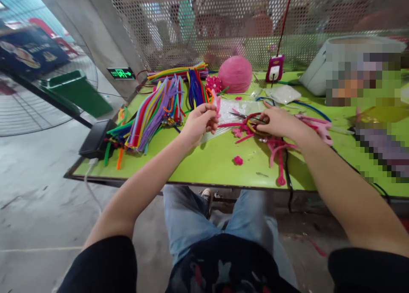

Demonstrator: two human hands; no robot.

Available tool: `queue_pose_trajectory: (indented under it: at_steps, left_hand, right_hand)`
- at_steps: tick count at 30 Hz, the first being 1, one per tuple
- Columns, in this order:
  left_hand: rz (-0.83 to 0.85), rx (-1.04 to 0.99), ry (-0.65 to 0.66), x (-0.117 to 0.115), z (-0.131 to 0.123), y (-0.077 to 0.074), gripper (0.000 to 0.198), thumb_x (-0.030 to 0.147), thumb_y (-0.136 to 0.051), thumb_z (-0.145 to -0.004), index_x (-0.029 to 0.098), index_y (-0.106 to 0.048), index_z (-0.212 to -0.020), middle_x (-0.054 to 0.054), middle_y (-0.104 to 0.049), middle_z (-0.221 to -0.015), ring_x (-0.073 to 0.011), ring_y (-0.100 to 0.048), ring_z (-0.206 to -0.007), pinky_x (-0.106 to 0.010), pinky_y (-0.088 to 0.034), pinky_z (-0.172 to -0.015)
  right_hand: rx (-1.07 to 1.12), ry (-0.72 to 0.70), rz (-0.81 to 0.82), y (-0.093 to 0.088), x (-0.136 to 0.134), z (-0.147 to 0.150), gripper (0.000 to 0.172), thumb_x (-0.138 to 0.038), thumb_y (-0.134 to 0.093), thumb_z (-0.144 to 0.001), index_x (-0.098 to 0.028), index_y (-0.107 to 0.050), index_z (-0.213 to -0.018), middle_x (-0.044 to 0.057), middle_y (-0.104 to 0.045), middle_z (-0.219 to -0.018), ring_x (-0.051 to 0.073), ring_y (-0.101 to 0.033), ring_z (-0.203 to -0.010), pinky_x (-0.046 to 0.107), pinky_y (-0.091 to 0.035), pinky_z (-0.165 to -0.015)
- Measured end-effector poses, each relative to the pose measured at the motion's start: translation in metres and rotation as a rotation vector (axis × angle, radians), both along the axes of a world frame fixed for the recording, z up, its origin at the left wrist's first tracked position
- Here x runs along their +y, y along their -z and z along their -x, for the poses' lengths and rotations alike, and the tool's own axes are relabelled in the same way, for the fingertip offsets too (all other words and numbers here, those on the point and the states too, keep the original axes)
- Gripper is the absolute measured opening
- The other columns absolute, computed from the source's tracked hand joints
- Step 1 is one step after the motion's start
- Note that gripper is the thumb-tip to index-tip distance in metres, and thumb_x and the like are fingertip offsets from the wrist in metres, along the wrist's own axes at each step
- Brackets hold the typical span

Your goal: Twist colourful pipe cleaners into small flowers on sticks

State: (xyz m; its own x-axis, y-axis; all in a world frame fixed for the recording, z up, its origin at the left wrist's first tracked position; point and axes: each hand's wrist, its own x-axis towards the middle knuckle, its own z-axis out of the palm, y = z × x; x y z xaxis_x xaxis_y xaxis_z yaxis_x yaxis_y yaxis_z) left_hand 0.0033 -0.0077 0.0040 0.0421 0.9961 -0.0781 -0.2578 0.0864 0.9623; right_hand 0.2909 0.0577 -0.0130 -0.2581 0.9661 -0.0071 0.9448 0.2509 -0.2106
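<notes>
My left hand (204, 122) is closed, its fingertips pinching a light pink pipe cleaner piece (216, 102) that stands up above the thumb. To the right, my right hand (278, 122) reaches over a pile of pink and red pipe cleaner pieces (277, 147). Its fingers close around the handle end of a pair of scissors (238, 115), whose blades point left. Part of the handles is hidden by the fingers and a yellow-red loop. A small pink flower (238, 160) lies nearer the table's front edge.
Bundles of multicoloured pipe cleaners (153, 114) lie at the left. Behind are a pink yarn ball (235, 73), a purple socket (274, 69) and a grey bin (315, 69). A black box (97, 137) sits at the left corner; a black cable (287, 173) hangs over the front edge.
</notes>
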Motion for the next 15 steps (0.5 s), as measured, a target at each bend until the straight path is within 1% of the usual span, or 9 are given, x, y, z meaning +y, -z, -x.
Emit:
queue_pose_trajectory:
  at_steps: [2,3,4,6,8,9,10,12,15]
  left_hand:
    - [-0.001,-0.012,0.019,0.001,0.002,-0.001,0.014,0.009,-0.063,-0.100,0.018,-0.068,-0.089,0.003,-0.071,-0.065,-0.0050,-0.063,-0.049,-0.014,-0.049,-0.046]
    - [0.006,-0.018,0.021,0.002,0.003,-0.001,0.013,0.010,-0.066,-0.100,0.017,-0.070,-0.090,0.001,-0.074,-0.069,-0.0049,-0.065,-0.051,-0.014,-0.050,-0.047]
    - [0.011,-0.026,0.024,0.002,0.004,-0.002,0.012,0.010,-0.069,-0.100,0.016,-0.071,-0.090,0.000,-0.077,-0.073,-0.0049,-0.067,-0.053,-0.014,-0.052,-0.048]
    - [0.006,-0.035,0.043,0.002,0.006,-0.004,0.008,0.009,-0.075,-0.098,0.015,-0.073,-0.092,-0.002,-0.081,-0.080,-0.0054,-0.071,-0.055,-0.014,-0.055,-0.050]
    - [-0.019,-0.030,0.068,0.001,0.008,-0.004,0.008,0.009,-0.079,-0.097,0.015,-0.074,-0.095,-0.002,-0.082,-0.084,-0.0062,-0.073,-0.058,-0.015,-0.057,-0.051]
    - [-0.034,-0.019,0.076,0.001,0.009,-0.004,0.009,0.009,-0.079,-0.097,0.015,-0.074,-0.096,-0.002,-0.083,-0.085,-0.0064,-0.074,-0.059,-0.015,-0.058,-0.052]
    - [-0.046,-0.004,0.080,0.001,0.009,-0.004,0.009,0.009,-0.079,-0.097,0.015,-0.073,-0.097,-0.002,-0.083,-0.086,-0.0065,-0.074,-0.059,-0.016,-0.059,-0.053]
    - [-0.071,0.018,0.087,0.002,0.010,-0.002,0.011,0.009,-0.081,-0.097,0.015,-0.072,-0.098,-0.001,-0.083,-0.086,-0.0069,-0.074,-0.059,-0.017,-0.060,-0.054]
    - [-0.106,0.037,0.092,0.004,0.009,0.002,0.024,0.006,-0.089,-0.088,0.015,-0.070,-0.100,0.001,-0.082,-0.081,-0.0081,-0.073,-0.058,-0.018,-0.061,-0.053]
  right_hand:
    - [0.008,0.004,-0.015,-0.002,-0.003,0.000,0.027,-0.028,-0.086,-0.077,-0.026,-0.061,-0.069,0.011,-0.078,-0.086,0.033,-0.074,-0.087,0.038,-0.045,-0.068]
    - [0.016,0.009,-0.026,-0.003,-0.005,0.000,0.027,-0.028,-0.086,-0.076,-0.026,-0.060,-0.068,0.010,-0.077,-0.082,0.032,-0.073,-0.083,0.038,-0.044,-0.067]
    - [0.031,0.022,-0.047,-0.004,-0.007,0.000,0.024,-0.030,-0.084,-0.077,-0.026,-0.062,-0.070,0.010,-0.077,-0.081,0.031,-0.072,-0.080,0.038,-0.044,-0.065]
    - [0.081,0.050,-0.108,-0.007,-0.010,0.000,0.015,-0.032,-0.080,-0.081,-0.025,-0.069,-0.088,0.011,-0.080,-0.089,0.032,-0.073,-0.081,0.039,-0.047,-0.067]
    - [0.144,0.045,-0.172,-0.010,-0.014,0.001,0.025,-0.033,-0.073,-0.087,-0.023,-0.070,-0.110,0.013,-0.083,-0.103,0.033,-0.076,-0.089,0.040,-0.053,-0.074]
    - [0.173,0.029,-0.199,-0.012,-0.016,0.002,0.029,-0.033,-0.070,-0.090,-0.023,-0.069,-0.117,0.014,-0.083,-0.110,0.033,-0.077,-0.094,0.041,-0.056,-0.079]
    - [0.197,0.007,-0.228,-0.015,-0.018,0.003,0.030,-0.035,-0.067,-0.092,-0.022,-0.068,-0.119,0.015,-0.082,-0.115,0.033,-0.077,-0.099,0.042,-0.057,-0.084]
    - [0.212,-0.048,-0.290,-0.018,-0.024,0.006,0.025,-0.038,-0.064,-0.092,-0.023,-0.065,-0.112,0.017,-0.079,-0.117,0.035,-0.075,-0.103,0.044,-0.056,-0.089]
    - [0.190,-0.149,-0.331,-0.020,-0.035,0.014,0.020,-0.042,-0.063,-0.089,-0.025,-0.056,-0.098,0.018,-0.075,-0.109,0.037,-0.070,-0.100,0.045,-0.050,-0.084]
